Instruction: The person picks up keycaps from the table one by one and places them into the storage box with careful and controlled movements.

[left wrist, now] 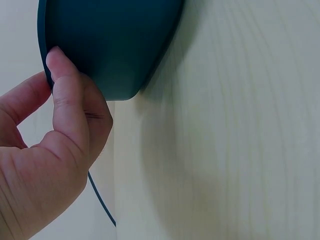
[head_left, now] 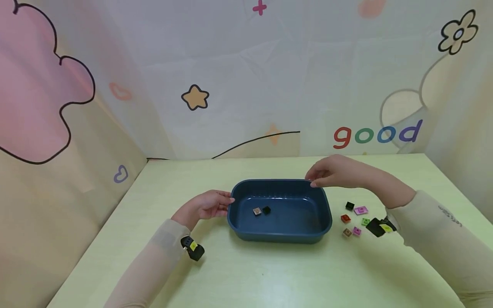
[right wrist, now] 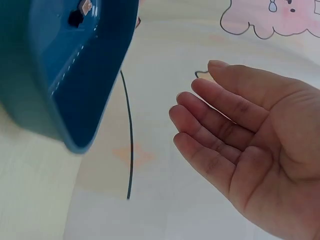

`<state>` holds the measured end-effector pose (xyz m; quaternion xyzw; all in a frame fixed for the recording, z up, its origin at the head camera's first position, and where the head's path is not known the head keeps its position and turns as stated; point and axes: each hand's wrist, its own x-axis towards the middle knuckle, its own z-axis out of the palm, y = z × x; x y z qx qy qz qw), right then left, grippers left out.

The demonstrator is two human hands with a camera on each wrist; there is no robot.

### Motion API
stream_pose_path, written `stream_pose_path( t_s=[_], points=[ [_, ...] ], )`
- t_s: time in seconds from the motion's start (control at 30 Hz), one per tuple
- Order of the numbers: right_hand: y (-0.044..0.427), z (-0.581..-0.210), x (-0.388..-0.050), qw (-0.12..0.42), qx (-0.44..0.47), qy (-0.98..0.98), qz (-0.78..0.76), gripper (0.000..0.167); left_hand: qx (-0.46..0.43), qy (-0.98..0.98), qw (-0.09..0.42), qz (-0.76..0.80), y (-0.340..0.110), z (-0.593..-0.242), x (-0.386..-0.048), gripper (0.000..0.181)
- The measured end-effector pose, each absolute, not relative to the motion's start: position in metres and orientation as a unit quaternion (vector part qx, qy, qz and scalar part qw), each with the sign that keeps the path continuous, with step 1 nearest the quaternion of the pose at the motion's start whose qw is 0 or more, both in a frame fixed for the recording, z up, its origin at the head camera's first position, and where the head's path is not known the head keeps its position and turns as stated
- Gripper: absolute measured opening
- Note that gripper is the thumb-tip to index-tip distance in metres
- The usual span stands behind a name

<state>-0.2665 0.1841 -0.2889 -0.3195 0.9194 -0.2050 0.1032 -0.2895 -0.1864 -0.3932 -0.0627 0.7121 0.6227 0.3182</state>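
Note:
A dark blue rectangular bin [head_left: 281, 238] stands on the table, with a tan piece [head_left: 256, 211] and a black piece [head_left: 266, 210] lying on its floor. My left hand [head_left: 209, 204] pinches the bin's left rim between thumb and fingers; the left wrist view shows that hand [left wrist: 60, 125] at the rim of the bin [left wrist: 115, 50]. Above the bin's back right corner is my right hand [head_left: 339, 172]. In the right wrist view this hand [right wrist: 250, 140] holds nothing, its fingers loosely bent, apart from the bin [right wrist: 82, 120].
Right of the bin lie several small pieces: black [head_left: 349, 205], red [head_left: 345, 218], green [head_left: 365, 221], tan [head_left: 347, 232] and pink [head_left: 361, 210]. A printed cloth [head_left: 239, 64] hangs behind the table [head_left: 246, 273].

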Motion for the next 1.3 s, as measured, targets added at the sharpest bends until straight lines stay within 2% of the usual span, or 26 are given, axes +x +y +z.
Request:
stream_pose_path(
  t_s=[0.43, 0.7, 1.3],
  points=[
    [0.244, -0.302, -0.249, 0.088, -0.255, 0.936, -0.225, 0.029, -0.056, 0.717, 0.314, 0.619, -0.189, -0.388, -0.29, 0.031],
    [0.277, -0.317, -0.238, 0.078, -0.228, 0.945, -0.222, 0.03, -0.051, 0.714, 0.32, 0.62, -0.188, -0.388, -0.291, 0.031],
    [0.311, -0.348, -0.221, 0.074, -0.187, 0.955, -0.217, 0.031, -0.05, 0.709, 0.323, 0.625, -0.186, -0.392, -0.288, 0.027]
  ],
)
